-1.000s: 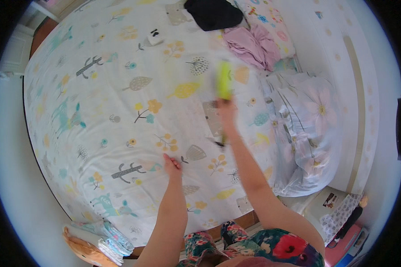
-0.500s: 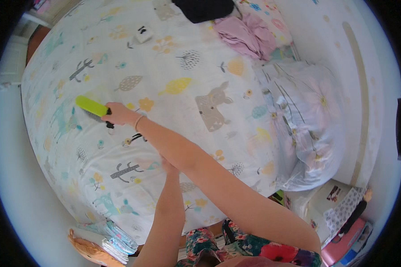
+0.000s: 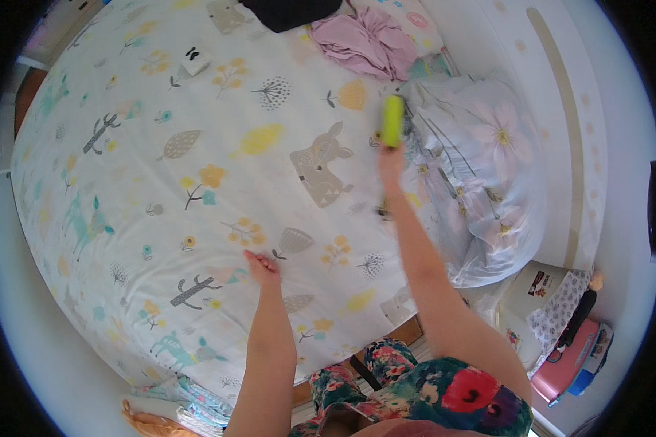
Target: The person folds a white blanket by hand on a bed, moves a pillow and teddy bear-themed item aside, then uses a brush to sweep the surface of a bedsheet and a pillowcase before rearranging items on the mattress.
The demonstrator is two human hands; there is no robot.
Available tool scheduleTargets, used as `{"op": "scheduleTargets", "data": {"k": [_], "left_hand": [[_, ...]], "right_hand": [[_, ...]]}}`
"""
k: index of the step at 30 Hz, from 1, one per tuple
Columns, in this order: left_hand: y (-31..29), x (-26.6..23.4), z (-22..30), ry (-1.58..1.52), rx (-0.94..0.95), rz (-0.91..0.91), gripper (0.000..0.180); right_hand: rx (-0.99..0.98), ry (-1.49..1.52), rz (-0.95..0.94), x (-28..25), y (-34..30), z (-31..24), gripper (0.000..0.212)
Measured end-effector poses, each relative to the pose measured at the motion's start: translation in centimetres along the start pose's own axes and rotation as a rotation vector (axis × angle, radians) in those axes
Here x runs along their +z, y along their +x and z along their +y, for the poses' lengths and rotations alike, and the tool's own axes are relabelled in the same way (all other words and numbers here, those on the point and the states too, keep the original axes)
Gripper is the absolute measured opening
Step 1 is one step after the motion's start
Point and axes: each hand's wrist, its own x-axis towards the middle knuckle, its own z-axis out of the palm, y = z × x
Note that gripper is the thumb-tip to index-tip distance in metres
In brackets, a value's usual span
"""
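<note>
My right hand (image 3: pixel 391 164) is closed round the handle of a lime-green brush (image 3: pixel 392 122), blurred by motion. Dark bristles show faintly along its right side. The brush is over the right part of a white bed sheet (image 3: pixel 219 175) printed with deer, leaves and flowers, close beside a bundle of pale floral bedding (image 3: pixel 499 182). Lower and to the left, my left hand (image 3: pixel 264 268) rests on the sheet with its fingers curled in and nothing visible in them.
A crumpled pink cloth (image 3: pixel 364 44) and a black item (image 3: pixel 291 11) lie at the bed's far side. A small white object (image 3: pixel 195 62) sits at the far left. Folded cloths (image 3: pixel 186 404) are at the near left corner; a pink case (image 3: pixel 567 357) stands at the near right.
My right hand has swept the green brush from the left side of the bed across to the right, beside the bedding. My left hand stays on the sheet. The view has shifted slightly.
</note>
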Motion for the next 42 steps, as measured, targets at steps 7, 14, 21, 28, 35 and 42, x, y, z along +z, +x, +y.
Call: {"op": "scheduleTargets", "data": {"k": [7, 14, 21, 28, 35, 42], "left_hand": [[3.0, -0.3, -3.0, 0.030, -0.055, -0.070, 0.048], [3.0, -1.0, -0.7, -0.078, -0.064, -0.344, 0.046], [2.3, 0.4, -1.5, -0.002, -0.018, -0.098, 0.045], [1.3, -0.1, -1.7, 0.014, -0.026, -0.081, 0.045], [3.4, -2.6, -0.9, 0.011, -0.039, -0.140, 0.046], [1.9, -2.8, -4.4, 0.075, 0.186, -0.380, 0.034]], "right_hand": [[-0.454, 0.407, -0.844, 13.8, -16.5, -25.8, 0.024], [0.214, 0.927, -0.996, 2.4, -17.8, -19.7, 0.029], [0.411, 0.122, -0.065, -19.8, -20.1, 11.4, 0.032], [0.354, -0.025, -0.042, -8.4, -15.9, 15.5, 0.021], [0.178, 0.793, -1.151, 1.4, -17.5, -16.3, 0.035], [0.277, 0.706, -0.567, -9.8, -22.8, 0.8, 0.021]]}}
